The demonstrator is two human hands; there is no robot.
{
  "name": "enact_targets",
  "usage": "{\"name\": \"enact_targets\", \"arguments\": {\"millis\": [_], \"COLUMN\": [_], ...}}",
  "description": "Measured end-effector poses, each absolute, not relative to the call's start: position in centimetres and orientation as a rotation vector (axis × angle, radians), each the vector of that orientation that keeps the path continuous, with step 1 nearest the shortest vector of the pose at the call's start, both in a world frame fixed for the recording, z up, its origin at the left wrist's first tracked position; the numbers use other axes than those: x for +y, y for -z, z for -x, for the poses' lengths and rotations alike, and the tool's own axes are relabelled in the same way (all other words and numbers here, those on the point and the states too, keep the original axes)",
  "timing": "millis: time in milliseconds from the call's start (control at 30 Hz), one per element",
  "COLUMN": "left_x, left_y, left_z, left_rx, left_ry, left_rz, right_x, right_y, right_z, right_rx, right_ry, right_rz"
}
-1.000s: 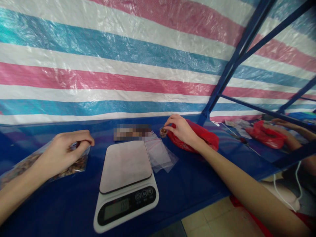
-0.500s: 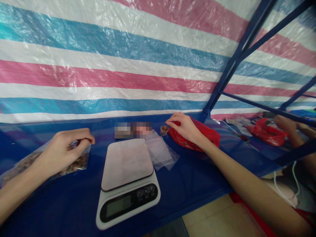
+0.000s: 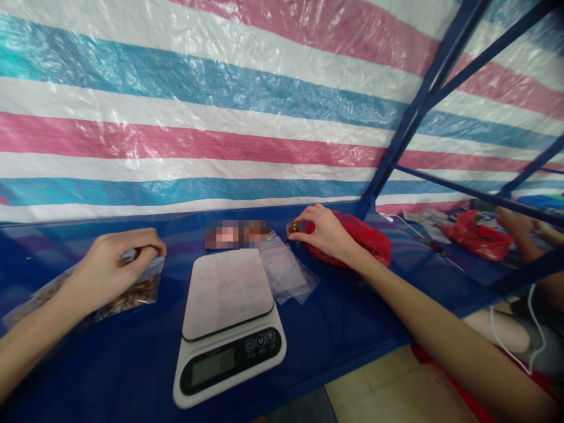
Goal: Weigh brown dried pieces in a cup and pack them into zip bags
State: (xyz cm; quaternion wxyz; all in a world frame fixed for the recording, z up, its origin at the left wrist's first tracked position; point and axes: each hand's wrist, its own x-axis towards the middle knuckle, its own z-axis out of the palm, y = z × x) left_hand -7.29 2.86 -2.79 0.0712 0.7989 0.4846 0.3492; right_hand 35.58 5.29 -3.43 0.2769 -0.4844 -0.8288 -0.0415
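Observation:
My left hand [image 3: 117, 261] is curled over a clear plastic bag [image 3: 143, 288] of small brown dried pieces, thumb and fingers pinched at its upper edge. Part of the bag lies hidden beneath that hand and wrist. My right hand [image 3: 328, 232] has thumb and fingertips around a small clear cup [image 3: 291, 230] with brown bits inside. Just behind the right hand sits a red plastic bag [image 3: 368, 235]. Between my hands stands a white kitchen scale [image 3: 229, 294], its plate bare and its display reading what looks like 0.0.
Flat clear zip bags [image 3: 286, 273] lie against the scale's right side. A blurred-out item [image 3: 238, 234] is behind the scale. Blue metal bars [image 3: 400, 135] rise at the right. Beyond them are another person's hands [image 3: 513, 229], a red bag [image 3: 480, 238] and a screwdriver-like tool [image 3: 434, 245].
My right hand has lowered slightly, and its fingers have closed around the small cup, which it hovered beside before. My left hand stays at the clear bag.

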Motion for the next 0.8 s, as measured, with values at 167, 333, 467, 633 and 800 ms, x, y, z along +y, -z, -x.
{"name": "enact_targets", "arguments": {"millis": [167,333,467,633,800], "left_x": [2.8,3.2,4.1,4.3,4.0], "left_y": [2.8,3.1,3.3,3.1,3.1], "left_z": [7.3,7.6,8.2,8.1,7.9], "left_rx": [1.473,1.468,1.420,1.397,1.386], "left_ry": [-1.053,-1.061,-1.018,-1.010,-1.003], "left_rz": [-2.388,-2.403,-2.498,-2.518,-2.501], "right_x": [4.1,4.1,4.1,2.7,2.4], "right_y": [2.1,2.3,2.6,1.1,0.7], "right_z": [-35.0,-35.0,-34.7,-32.5,-31.7], "right_rx": [-2.171,-2.152,-2.112,-2.132,-2.232], "right_ry": [0.248,0.213,0.116,0.091,0.219], "right_rz": [1.238,1.279,1.258,1.131,1.153]}}
